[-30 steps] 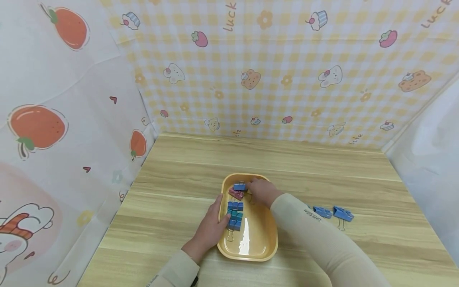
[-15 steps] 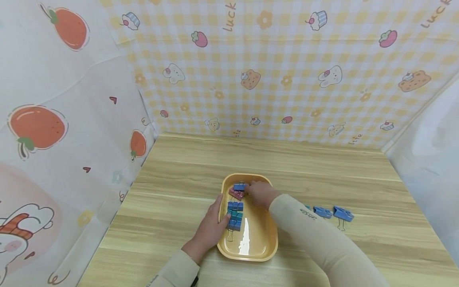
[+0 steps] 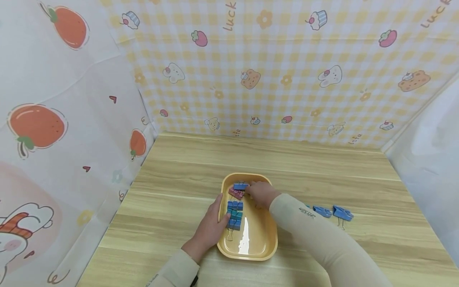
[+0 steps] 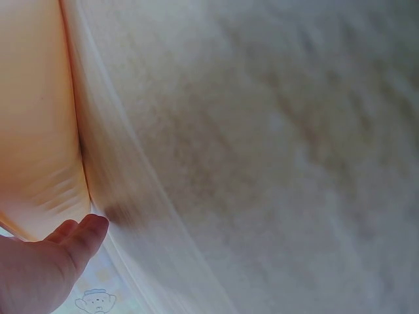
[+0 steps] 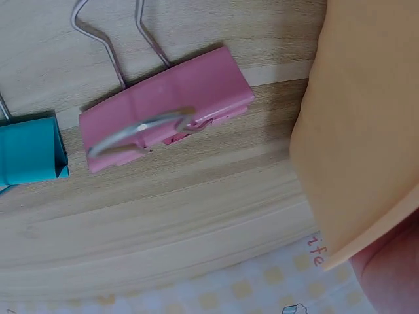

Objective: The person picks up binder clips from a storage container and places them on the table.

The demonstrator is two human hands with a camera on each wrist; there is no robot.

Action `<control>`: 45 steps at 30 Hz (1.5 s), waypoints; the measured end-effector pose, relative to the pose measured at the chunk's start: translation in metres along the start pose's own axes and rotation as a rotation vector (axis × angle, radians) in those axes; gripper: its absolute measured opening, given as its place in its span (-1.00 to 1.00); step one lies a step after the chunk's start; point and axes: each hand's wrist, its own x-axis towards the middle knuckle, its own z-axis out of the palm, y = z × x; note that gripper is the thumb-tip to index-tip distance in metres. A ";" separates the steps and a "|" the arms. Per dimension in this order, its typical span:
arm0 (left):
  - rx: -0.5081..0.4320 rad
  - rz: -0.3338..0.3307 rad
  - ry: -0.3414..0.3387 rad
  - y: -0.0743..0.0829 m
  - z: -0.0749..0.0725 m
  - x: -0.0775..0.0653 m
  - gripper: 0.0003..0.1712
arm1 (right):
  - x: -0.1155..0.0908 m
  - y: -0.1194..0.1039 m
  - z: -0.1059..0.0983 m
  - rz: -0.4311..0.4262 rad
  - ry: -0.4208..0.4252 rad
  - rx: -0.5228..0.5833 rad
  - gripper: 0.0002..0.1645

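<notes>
A yellow tray [image 3: 247, 256] stands on the wood-grain table. My left hand [image 3: 211, 225] grips its left wall, thumb over the rim and fingers outside; in the left wrist view those fingers lie against the outer wall. At the tray's far end my right hand [image 3: 263, 193] reaches in, fingertips pinching the right end of a blue binder clip [image 3: 240, 186]. Just below that clip is a pink binder clip [image 3: 235, 193]. Down the left side run another blue clip [image 3: 235, 205], a teal one [image 3: 234, 215] and a third blue one [image 3: 234, 224].
Right of the tray, two blue binder clips [image 3: 322, 211] lie on the table, with a teal clip [image 3: 307, 206] partly behind the right sleeve. The right wrist view shows a pink clip [image 5: 167, 108] beside the tray's outer wall. A checked cloth [image 3: 272, 52] hangs behind the table.
My right hand has shifted slightly within the tray's far end, and the blue clip at its fingertips has moved a little to the right. The left hand stays put.
</notes>
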 end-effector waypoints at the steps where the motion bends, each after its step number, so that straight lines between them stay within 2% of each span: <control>1: 0.000 0.001 0.001 0.000 0.000 0.000 -0.24 | 0.000 0.000 0.000 -0.002 -0.002 -0.002 -0.48; 9: 0.007 -0.004 0.001 0.000 0.000 -0.001 -0.24 | 0.001 0.002 0.000 -0.017 -0.005 -0.022 -0.52; 18: 0.007 -0.009 -0.004 0.001 0.000 -0.001 -0.23 | 0.000 0.003 -0.003 -0.015 -0.015 0.036 -0.54; 25: 0.005 -0.012 -0.005 0.002 0.000 -0.001 -0.24 | -0.005 0.003 -0.010 -0.059 0.047 -0.006 -0.63; 29: 0.003 -0.020 -0.007 0.002 0.000 -0.002 -0.24 | -0.009 0.003 -0.014 -0.111 0.081 -0.035 -0.59; 34: 0.003 -0.017 -0.007 0.002 -0.001 -0.002 -0.24 | -0.012 0.005 -0.017 -0.157 0.162 -0.043 -0.62; 38: 0.002 -0.010 -0.005 0.001 -0.001 -0.001 -0.25 | -0.013 0.008 -0.020 -0.148 0.196 -0.044 -0.57; 45: -0.001 -0.011 -0.003 0.001 0.000 -0.001 -0.25 | -0.020 0.011 -0.026 -0.114 0.203 -0.020 -0.53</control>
